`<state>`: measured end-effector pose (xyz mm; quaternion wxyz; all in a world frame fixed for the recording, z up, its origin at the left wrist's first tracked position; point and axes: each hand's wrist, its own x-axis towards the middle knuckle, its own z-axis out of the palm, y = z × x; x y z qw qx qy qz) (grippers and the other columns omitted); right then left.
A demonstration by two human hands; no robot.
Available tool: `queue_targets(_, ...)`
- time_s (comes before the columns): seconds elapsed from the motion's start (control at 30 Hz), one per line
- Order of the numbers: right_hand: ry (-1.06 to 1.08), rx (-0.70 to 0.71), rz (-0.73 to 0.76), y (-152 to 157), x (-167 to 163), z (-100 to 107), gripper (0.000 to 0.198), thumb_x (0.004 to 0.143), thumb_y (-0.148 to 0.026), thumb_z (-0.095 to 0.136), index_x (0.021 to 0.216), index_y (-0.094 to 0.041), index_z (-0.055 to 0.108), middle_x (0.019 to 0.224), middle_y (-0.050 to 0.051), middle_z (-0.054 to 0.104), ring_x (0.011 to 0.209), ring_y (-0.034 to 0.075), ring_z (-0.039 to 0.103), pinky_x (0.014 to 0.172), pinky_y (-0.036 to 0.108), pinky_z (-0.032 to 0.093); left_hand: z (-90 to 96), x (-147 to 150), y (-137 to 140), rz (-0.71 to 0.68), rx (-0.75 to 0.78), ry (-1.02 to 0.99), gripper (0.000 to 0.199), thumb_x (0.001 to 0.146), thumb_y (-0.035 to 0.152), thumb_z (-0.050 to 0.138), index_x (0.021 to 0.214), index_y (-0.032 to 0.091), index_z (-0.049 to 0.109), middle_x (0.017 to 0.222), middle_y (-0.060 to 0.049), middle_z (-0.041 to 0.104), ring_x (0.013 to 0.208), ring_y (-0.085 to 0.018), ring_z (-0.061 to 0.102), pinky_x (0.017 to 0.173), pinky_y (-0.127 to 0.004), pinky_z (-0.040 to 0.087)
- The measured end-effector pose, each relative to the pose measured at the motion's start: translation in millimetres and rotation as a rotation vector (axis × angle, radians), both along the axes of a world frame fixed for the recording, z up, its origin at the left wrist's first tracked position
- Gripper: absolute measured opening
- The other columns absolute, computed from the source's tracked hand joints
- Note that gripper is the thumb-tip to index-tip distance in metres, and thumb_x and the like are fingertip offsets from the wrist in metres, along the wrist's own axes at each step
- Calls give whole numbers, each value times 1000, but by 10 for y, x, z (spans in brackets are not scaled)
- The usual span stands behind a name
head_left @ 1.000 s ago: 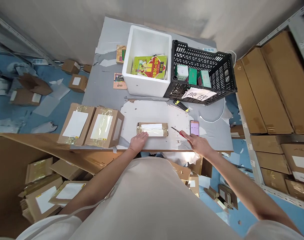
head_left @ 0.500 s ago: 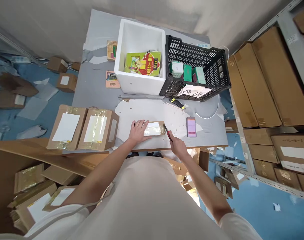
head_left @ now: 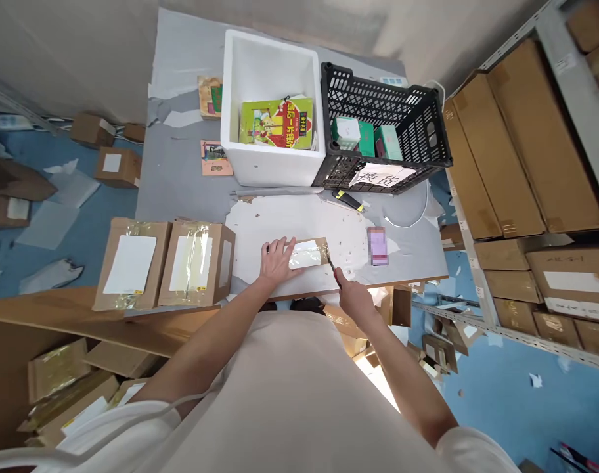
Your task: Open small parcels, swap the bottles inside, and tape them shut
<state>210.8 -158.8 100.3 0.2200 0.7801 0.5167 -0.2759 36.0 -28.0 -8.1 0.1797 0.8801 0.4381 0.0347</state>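
Steadying a slim taped parcel [head_left: 309, 254] as a blade meets its right end

In the head view, the parcel lies near the near edge of the tabletop [head_left: 169, 174]. It is a long, flat-sided block of brown cardboard with a white label under glossy, wrinkled clear tape. The left hand [head_left: 277, 261] is curved over its left end, fingers parted across the top, and has hold of it. The right hand [head_left: 354, 300] is closed around a slender red-handled knife [head_left: 335, 274], its dark blade against the parcel's right end.

The tabletop wears grey sheeting, torn to a ragged white patch. To the left stand two squarish cartons [head_left: 132, 263], matt cardboard crossed by shiny tape. On the far side, a smooth white foam box [head_left: 280, 165] holds glossy books, beside a black plastic lattice crate [head_left: 335, 172] with small cartons inside. A lilac-screened phone [head_left: 378, 246] lies to the right.

A second ago the blade was apart from the parcel, near the phone; now it touches. The left hand, then just at the near-left corner, covers the whole left end, and the parcel has turned slightly, right end farther away.
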Motion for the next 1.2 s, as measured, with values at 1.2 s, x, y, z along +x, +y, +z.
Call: queue_targets(1.2,1500,391,-1507,-492,-551,-959,36,81,-52,54,102,-24,47,92,4,68,84,20,69,68,37,55,92,200,1003,-34,-421,-81,40,82,32,48,117,21,61,122,-3,63,113,-20,56,98,-29,41)
